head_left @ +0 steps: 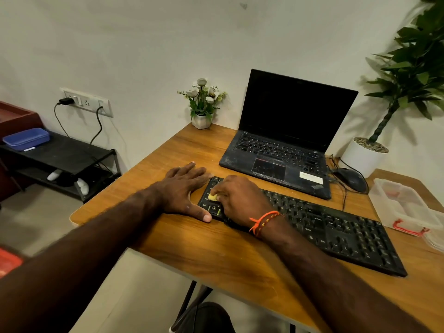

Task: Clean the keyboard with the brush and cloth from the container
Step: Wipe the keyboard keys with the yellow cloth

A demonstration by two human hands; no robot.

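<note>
Right hand [240, 200] fingers pinch small yellow cloth [212, 197] on left end of keyboard [336, 227]. Left hand [185, 191] flat, fingers spread, bracing keyboard edge. Cloth likely soft, light; pinch bunched.

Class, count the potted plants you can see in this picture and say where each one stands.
2. A small white pot of pale flowers stands on the wooden desk's far corner by the wall. A tall green leafy plant in a round white pot stands right of the open black laptop.
</note>
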